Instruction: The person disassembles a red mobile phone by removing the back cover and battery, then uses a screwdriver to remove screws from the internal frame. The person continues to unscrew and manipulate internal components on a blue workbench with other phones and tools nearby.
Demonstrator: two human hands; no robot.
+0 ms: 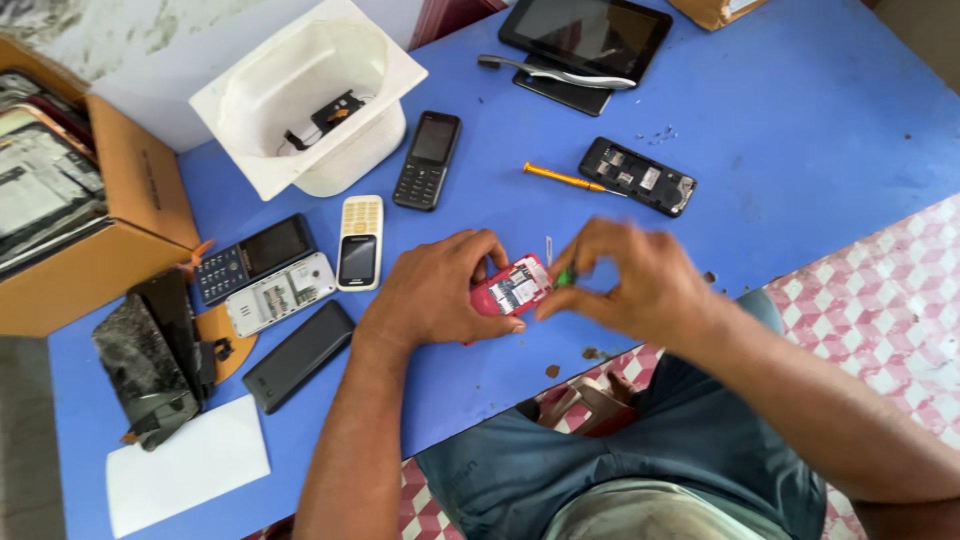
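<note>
My left hand point(435, 288) grips a small red phone point(512, 287) with its back off, so the circuit board faces up, just above the blue table point(800, 130). My right hand point(630, 275) is blurred and pinches a thin tool with a green handle point(566, 276) at the phone's right edge. A slim metal tip sticks up beside it.
Near my left hand lie a cream keypad phone point(359, 241), a black keypad phone point(427, 160), an opened white phone point(280, 293) and dark phones. An orange screwdriver point(560, 178) and an opened black phone point(637, 176) lie beyond. A white tub point(310, 100), tablet point(587, 35) and cardboard box point(120, 215) stand around.
</note>
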